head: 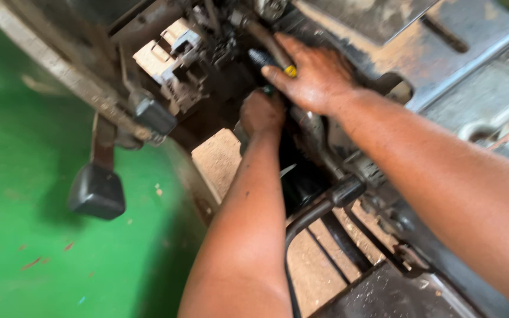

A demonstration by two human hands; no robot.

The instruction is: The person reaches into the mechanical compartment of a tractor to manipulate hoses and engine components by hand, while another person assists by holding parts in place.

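Note:
Both my arms reach up into the dirty underside of a vehicle's dashboard and steering column (313,126). My left hand (261,113) is closed in a fist around something dark just under the column; what it grips is hidden. My right hand (313,73) lies over the column with its fingers curled on a tool that has a black shaft and a yellow band (290,71). A grey-white plastic connector block (169,56) sits to the left of both hands, among dark wiring.
A black pedal (96,191) hangs on a metal arm at the left, above a green floor (25,235). A black lever (325,203) crosses below my arms. A dusty metal floor pan (384,294) and panel (460,53) lie to the right.

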